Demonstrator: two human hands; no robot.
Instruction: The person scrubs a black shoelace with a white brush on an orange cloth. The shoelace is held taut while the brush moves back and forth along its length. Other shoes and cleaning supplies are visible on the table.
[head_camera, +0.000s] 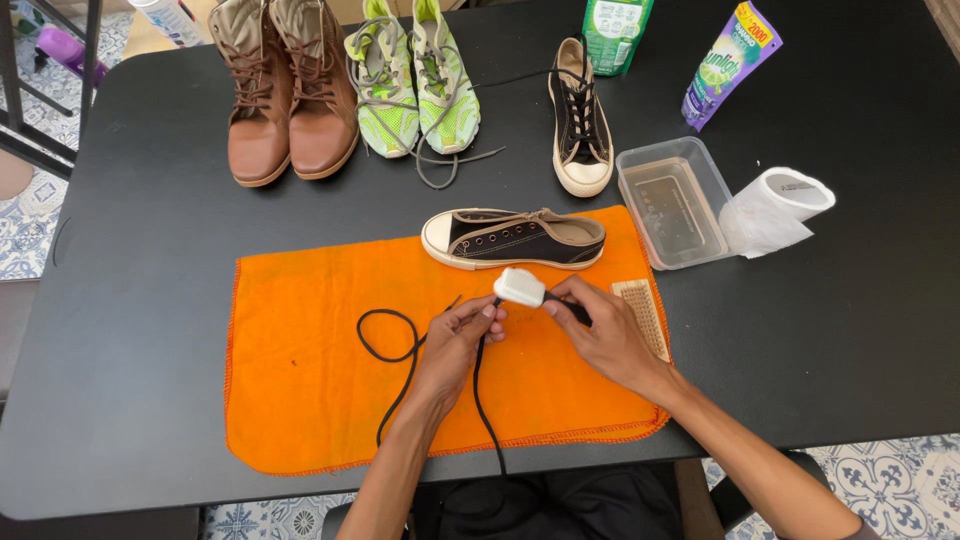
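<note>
Here, both hands' fingers pinch a black shoelace (400, 350); the clear tub (640, 165) holds water.

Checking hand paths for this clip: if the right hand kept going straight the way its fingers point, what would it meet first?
The right hand points up-left, holding a small white brush. Straight on, it would probably meet the black laceless sneaker lying on the orange cloth; depth is unclear.

Left half of the orange cloth (300, 400) lies open, crossed only by a black lace (395, 350). Passage ahead is blocked by the laceless black sneaker (515, 238). A wooden brush (642, 315) and a clear plastic tub (675, 203) obstruct the right. The surface (140, 250) at far left is unobstructed.
</note>
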